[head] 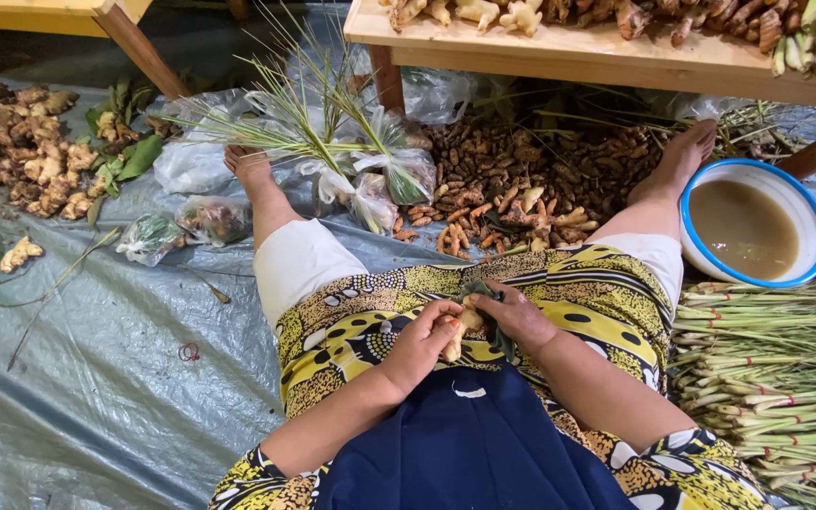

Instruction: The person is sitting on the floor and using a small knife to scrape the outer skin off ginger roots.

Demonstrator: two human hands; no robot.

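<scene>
Grey plastic tarp covers the floor; person sits on it, legs spread, yellow-black patterned skirt, dark blue apron over lap. Far left: heap of ginger roots loose on tarp, one stray piece below it, green leaves beside. One red rubber band on tarp near left thigh. Two small clear bags of mixed roots and greens lie just left of left shin. Past left foot, a cluster of clear bags, count unclear, each stuffed with roots, long green grass blades sticking out the tops.

Centre lap: left hand, fingers clenched around a pale ginger piece, one piece only. Right hand touching the same piece from the other side, fingers curled, pressing a dark green cloth against it. Piece sits between both hands, over the skirt.

Between the legs: big pile of small orange-brown roots, loose, too many to count. Wooden counter above, more roots on top. Right: one white bowl with blue rim, filled with murky brown water. Below it, bundled lemongrass stalks stacked, tied with red bands.
</scene>
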